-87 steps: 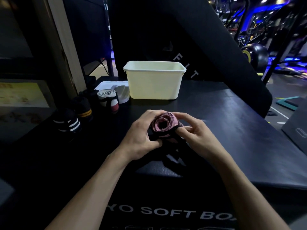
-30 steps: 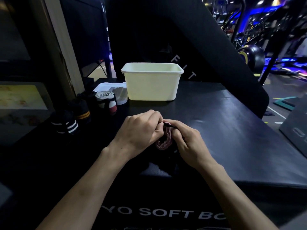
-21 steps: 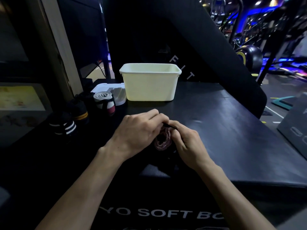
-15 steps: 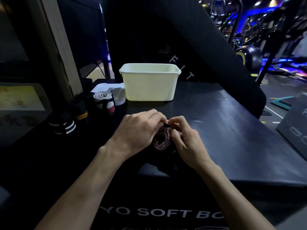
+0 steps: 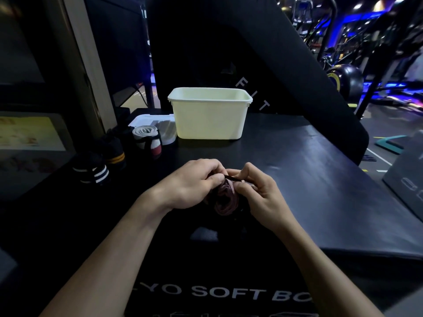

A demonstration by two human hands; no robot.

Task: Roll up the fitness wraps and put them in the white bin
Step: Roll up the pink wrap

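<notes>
Both hands meet at the middle of the black surface (image 5: 320, 179), holding a rolled pink wrap (image 5: 225, 200) between them. The left hand (image 5: 194, 184) has its fingers curled over the roll from the 9 o'clock side, and the right hand (image 5: 258, 193) has its fingers bent around it from the 3 o'clock side, with thumb and forefinger pinching a thin black strap (image 5: 232, 178) that runs across the top of the roll. The coiled end of the roll faces the camera, and its lower part is lost in shadow. The white bin (image 5: 209, 120) stands well apart from the hands at 12 o'clock, upright and open at the top. Just beside it at its 9 o'clock lies a flat white lid (image 5: 146, 118). Towards 10 o'clock from the hands stands a row of rolled wraps: a white and red wrap (image 5: 147, 139) nearest the bin, then a black wrap with a yellow stripe (image 5: 113, 152), then a black wrap with white stripes (image 5: 91, 171) at the near end.
</notes>
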